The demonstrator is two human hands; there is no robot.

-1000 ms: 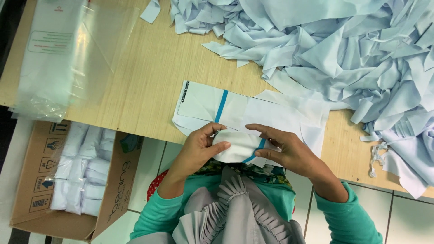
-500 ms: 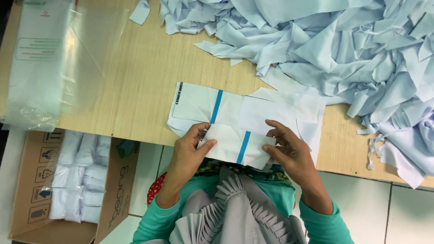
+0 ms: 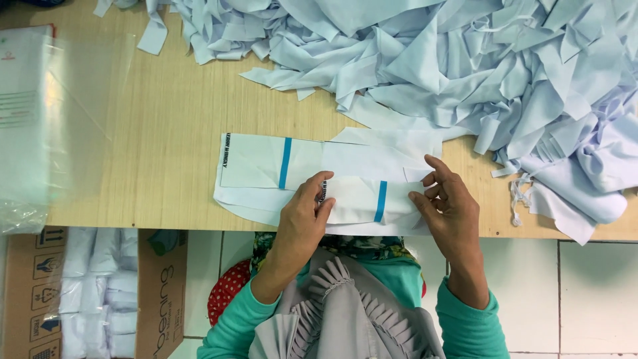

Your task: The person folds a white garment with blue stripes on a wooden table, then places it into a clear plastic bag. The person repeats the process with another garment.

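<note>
- Two hands work at the near edge of the wooden table (image 3: 166, 153): the left hand (image 3: 302, 216) pinches the left end of a small folded white piece with a blue stripe (image 3: 362, 199), thumb and fingers closed on its edge, while the right hand (image 3: 448, 209) holds the right end, fingers half-curled and the index finger lifted.
- Half a second ago the same piece lay a little lower and more open between the hands; a second ago it was bunched at the table edge. Now it is flatter and squared, with its stripe upright.
- That reads as a fold being tidied, with the piece lying on top of the stack.
- Beneath it lies a longer white card-like sheet with its own blue stripe (image 3: 266, 163), flat on the table, with more white fabric layers (image 3: 392, 143) spread under and behind it. The held piece overlaps the sheet's lower right part.
- Whether the small piece is one layer or several folded together I cannot tell; the edges blur into the white below.
- A large heap of pale blue fabric scraps (image 3: 465, 60) fills the far right of the table, well apart from the hands.
- A clear plastic bag (image 3: 46, 119) rests at the left of the table, and a cardboard box of folded white pieces (image 3: 86, 286) stands on the floor below.
</note>
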